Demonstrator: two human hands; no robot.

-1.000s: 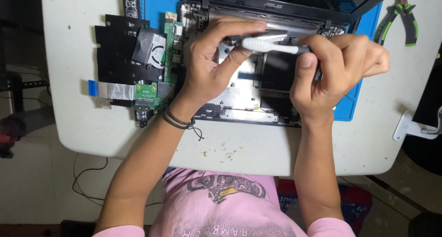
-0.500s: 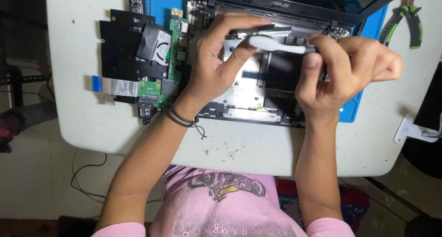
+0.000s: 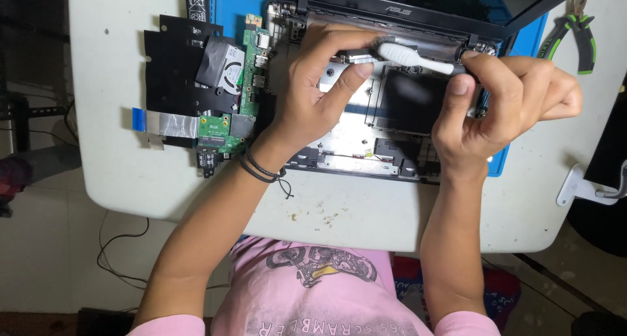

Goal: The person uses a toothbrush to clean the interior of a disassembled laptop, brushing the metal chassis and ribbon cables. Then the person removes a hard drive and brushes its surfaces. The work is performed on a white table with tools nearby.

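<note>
Right hand [image 3: 503,107] gripped a white brush [image 3: 415,57] over the opened laptop [image 3: 366,133]; left hand [image 3: 320,94] lay half-curled inside, holding nothing. Risk: hard scrubbing might snag the thin wires near the front edge.

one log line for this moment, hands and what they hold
left hand: resting on open laptop base | right hand: gripping white brush | circuit board: left of base | pliers: far right
</note>
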